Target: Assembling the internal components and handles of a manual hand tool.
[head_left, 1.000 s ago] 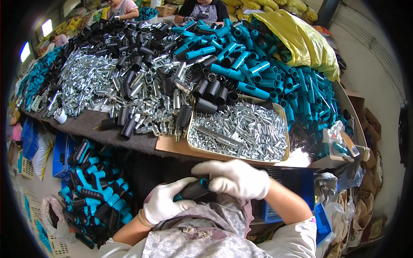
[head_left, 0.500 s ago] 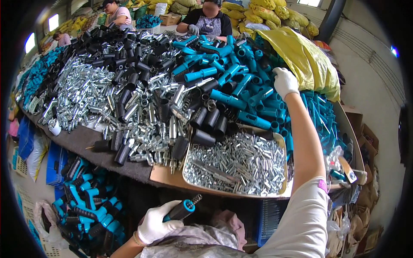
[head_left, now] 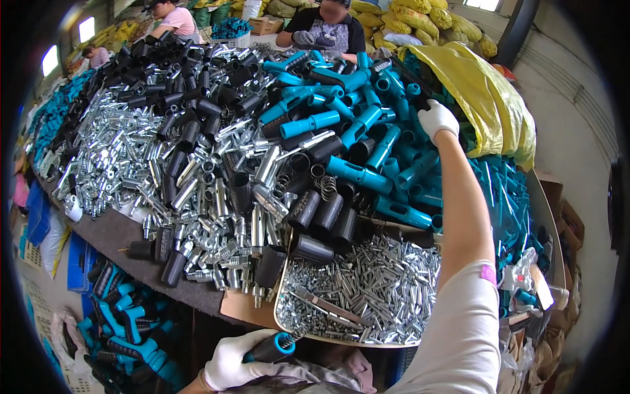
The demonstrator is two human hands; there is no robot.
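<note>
In a white glove, my left hand (head_left: 236, 360) is closed around a black and teal cylindrical grip (head_left: 270, 348) at the table's front edge. A coiled metal spring (head_left: 293, 337) sticks out of its teal end, beside the near left corner of the tray. My right arm stretches forward over the table. My gloved right hand (head_left: 438, 121) is at the far right of a heap of teal tubular tool bodies (head_left: 357, 172), beside the yellow sack (head_left: 469, 92). Its fingers are bent down into the heap, and what they hold, if anything, is hidden.
A shallow tray (head_left: 279, 308) of small metal pins sits at the front. Left of it lie black sleeves (head_left: 315, 211) and shiny metal fittings (head_left: 118, 141). Finished-looking teal and black pieces (head_left: 134, 328) fill a space below left. A co-worker (head_left: 328, 33) sits across the table.
The view has shifted, so the table sits lower in the picture. My left hand with the grip is nearer the tray's corner. My right hand stays at the teal heap.
</note>
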